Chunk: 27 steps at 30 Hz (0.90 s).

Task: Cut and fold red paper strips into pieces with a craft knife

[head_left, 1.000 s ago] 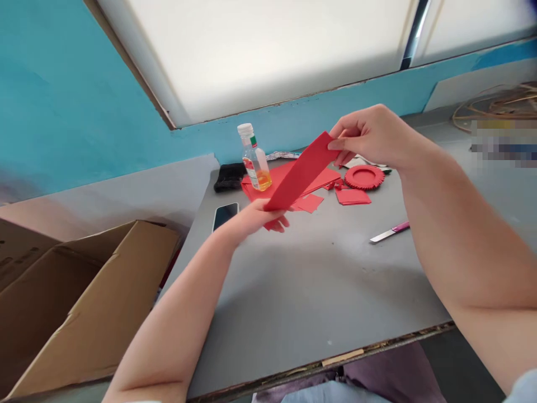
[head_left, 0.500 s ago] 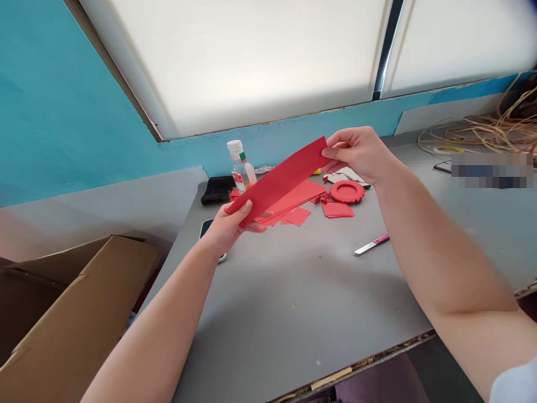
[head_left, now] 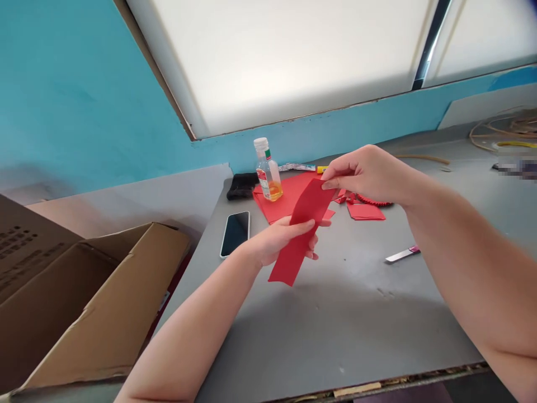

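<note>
A red paper strip (head_left: 300, 238) is held up above the table, slanting from upper right to lower left. My left hand (head_left: 279, 238) grips it near its middle, thumb on the front face and fingers behind. My right hand (head_left: 361, 170) pinches the strip's upper end between thumb and fingers. Behind the hands lie larger red paper sheets (head_left: 274, 208), on which a clear bottle (head_left: 268, 176) of amber liquid stands. Small red paper pieces (head_left: 366, 211) rest right of the strip, beside a red fringed ring (head_left: 375, 202) partly hidden by my right hand.
A phone (head_left: 235, 232) lies left of my left hand, with a black pouch (head_left: 242, 186) behind it. A cutter knife (head_left: 401, 255) lies below my right forearm. An open cardboard box (head_left: 104, 296) stands left of the grey table (head_left: 327, 330). Coiled strands (head_left: 499, 131) lie far right.
My left hand has slid from the strip's lower end to its middle, and the strip now hangs more steeply. The camera view has turned somewhat to the left.
</note>
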Each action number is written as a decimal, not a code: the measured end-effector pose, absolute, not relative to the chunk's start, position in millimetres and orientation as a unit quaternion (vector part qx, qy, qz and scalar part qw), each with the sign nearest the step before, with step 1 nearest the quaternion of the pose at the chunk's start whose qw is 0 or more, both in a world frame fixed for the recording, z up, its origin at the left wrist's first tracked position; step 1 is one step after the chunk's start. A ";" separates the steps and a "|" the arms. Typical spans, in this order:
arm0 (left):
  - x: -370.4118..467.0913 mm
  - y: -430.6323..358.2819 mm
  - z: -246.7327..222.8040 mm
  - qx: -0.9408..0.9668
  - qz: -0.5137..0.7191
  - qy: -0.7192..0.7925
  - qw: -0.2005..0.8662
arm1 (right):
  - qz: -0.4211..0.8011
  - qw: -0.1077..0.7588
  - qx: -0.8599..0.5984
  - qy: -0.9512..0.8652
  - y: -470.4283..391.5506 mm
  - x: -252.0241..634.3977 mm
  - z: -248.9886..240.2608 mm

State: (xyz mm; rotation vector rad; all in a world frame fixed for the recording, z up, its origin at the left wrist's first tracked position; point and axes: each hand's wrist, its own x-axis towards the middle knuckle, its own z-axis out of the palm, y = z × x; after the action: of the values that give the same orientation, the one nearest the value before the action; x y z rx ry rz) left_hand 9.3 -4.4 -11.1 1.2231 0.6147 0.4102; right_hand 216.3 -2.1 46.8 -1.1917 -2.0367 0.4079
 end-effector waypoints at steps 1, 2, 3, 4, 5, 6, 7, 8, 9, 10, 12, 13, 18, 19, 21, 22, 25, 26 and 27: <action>10.0 -5.2 -11.7 0.550 0.200 0.279 0.761 | 0.080 0.362 -0.466 -0.803 -3.5 212.4 46.2; 10.1 -5.4 -12.1 0.541 0.215 0.272 0.766 | 0.000 0.357 -0.461 -0.812 -4.9 208.3 45.5; 10.0 -5.1 -12.3 0.530 0.233 0.262 0.772 | -0.075 0.353 -0.449 -0.817 -6.5 203.8 44.7; 9.9 -4.3 -12.2 0.517 0.251 0.248 0.780 | -0.141 0.361 -0.431 -0.815 -8.2 198.9 44.0; 9.9 -3.4 -11.8 0.501 0.270 0.232 0.789 | -0.195 0.366 -0.412 -0.811 -10.1 193.7 43.2; 10.0 -2.3 -11.1 0.484 0.289 0.216 0.798 | -0.238 0.368 -0.394 -0.808 -12.2 188.5 42.3; 10.1 -1.2 -10.1 0.467 0.307 0.201 0.804 | -0.271 0.367 -0.378 -0.806 -14.5 183.5 41.4; 10.1 -0.2 -8.7 0.454 0.325 0.191 0.808 | -0.295 0.363 -0.360 -0.807 -16.8 179.0 40.4; 9.8 0.7 -7.0 0.445 0.342 0.184 0.807 | -0.314 0.357 -0.341 -0.811 -19.0 174.9 39.3; 9.2 1.4 -5.0 0.440 0.358 0.179 0.804 | -0.330 0.350 -0.320 -0.816 -21.0 171.4 38.2; 6.9 1.8 -0.7 0.436 0.385 0.180 0.793 | -0.354 0.334 -0.285 -0.826 -24.0 165.6 35.6; 5.5 1.5 1.5 0.436 0.394 0.183 0.788 | -0.362 0.326 -0.274 -0.829 -24.9 163.2 34.1; 0.2 -2.6 10.0 0.439 0.411 0.187 0.777 | -0.374 0.307 -0.254 -0.837 -24.8 154.4 26.6; -0.1 -3.5 11.2 0.441 0.412 0.190 0.774 | -0.374 0.305 -0.252 -0.839 -24.5 153.3 25.5; 0.0 -4.8 13.4 0.441 0.413 0.199 0.771 | -0.376 0.299 -0.250 -0.841 -24.2 152.0 23.8; 0.2 -5.4 14.3 0.441 0.414 0.204 0.770 | -0.378 0.296 -0.249 -0.841 -24.1 151.6 23.2; 0.7 -6.8 16.5 0.437 0.423 0.222 0.762 | -0.389 0.290 -0.243 -0.840 -24.7 151.2 22.6; 0.8 -7.2 17.0 0.434 0.426 0.227 0.761 | -0.395 0.289 -0.241 -0.838 -25.0 151.1 22.6; 0.7 -7.5 17.3 0.430 0.427 0.228 0.762 | -0.401 0.287 -0.239 -0.837 -25.4 151.0 22.7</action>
State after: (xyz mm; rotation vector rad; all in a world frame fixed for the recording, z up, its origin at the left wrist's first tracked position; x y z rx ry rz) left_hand 0.7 -7.5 17.3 0.9366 0.4968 0.9298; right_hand 151.0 -25.4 22.7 -0.6390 -2.2351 -1.0705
